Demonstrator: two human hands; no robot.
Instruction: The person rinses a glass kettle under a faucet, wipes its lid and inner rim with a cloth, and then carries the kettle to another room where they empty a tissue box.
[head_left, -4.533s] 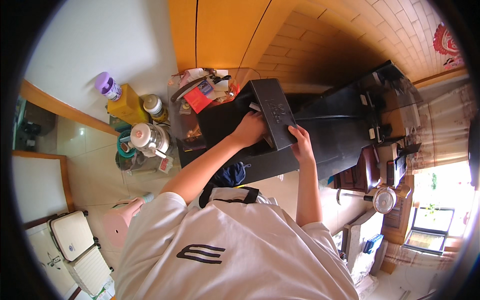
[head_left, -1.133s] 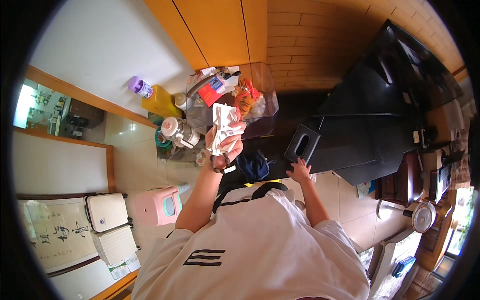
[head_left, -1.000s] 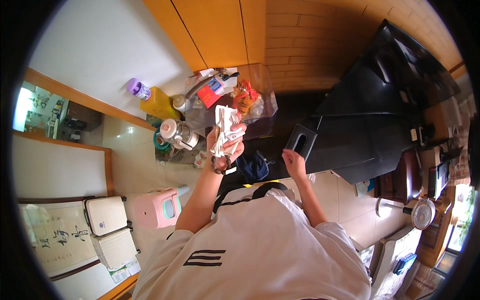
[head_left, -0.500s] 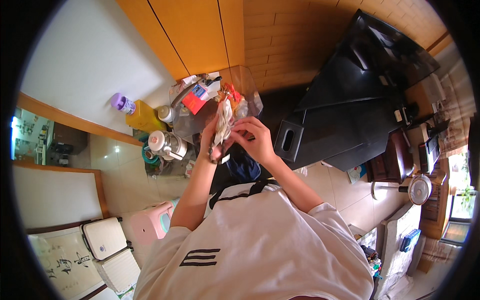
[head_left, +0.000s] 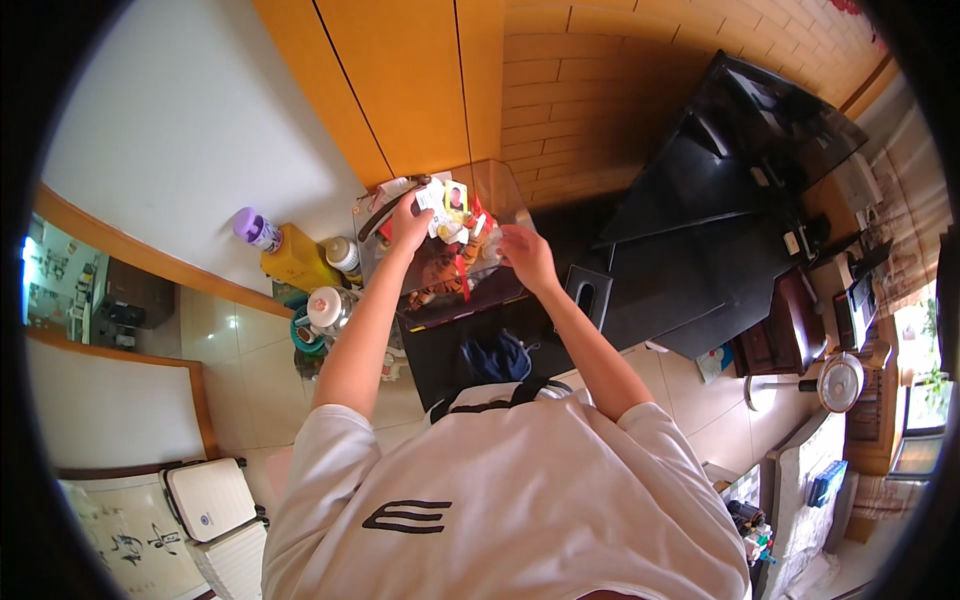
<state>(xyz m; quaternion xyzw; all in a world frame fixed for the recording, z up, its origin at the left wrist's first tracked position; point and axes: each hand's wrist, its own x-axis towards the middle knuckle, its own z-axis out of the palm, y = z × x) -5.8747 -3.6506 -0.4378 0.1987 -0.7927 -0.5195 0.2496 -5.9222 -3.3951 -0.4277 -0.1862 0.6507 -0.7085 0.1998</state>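
Observation:
Both my arms reach forward over a see-through glass-like top (head_left: pixel 510 190) at the end of the black counter. My left hand (head_left: pixel 408 228) is closed on a white paper packet (head_left: pixel 432 196), beside a yellow card with a picture (head_left: pixel 456 200). A few palm-widths to the right, my right hand (head_left: pixel 527 255) has its fingers bent together at a clear plastic piece (head_left: pixel 492 243); its fingertips are partly hidden. Between and below the hands lies an orange, tiger-striped soft thing (head_left: pixel 438 278) with a red ribbon (head_left: pixel 462 277). Small red and white items crowd around it.
To the left stand a yellow container (head_left: pixel 300 262), a purple-lidded bottle (head_left: pixel 256 230), a white jar (head_left: pixel 343 257) and a kettle with a pinkish lid (head_left: pixel 326 308). A dark blue cloth (head_left: pixel 498 357) lies on the black counter (head_left: pixel 440 355). A television (head_left: pixel 720 150) stands at the right.
My hands have moved apart and forward from the pale bundle they held together. My left hand is now on the white packet, my right at the clear plastic. The striped thing now lies in front.

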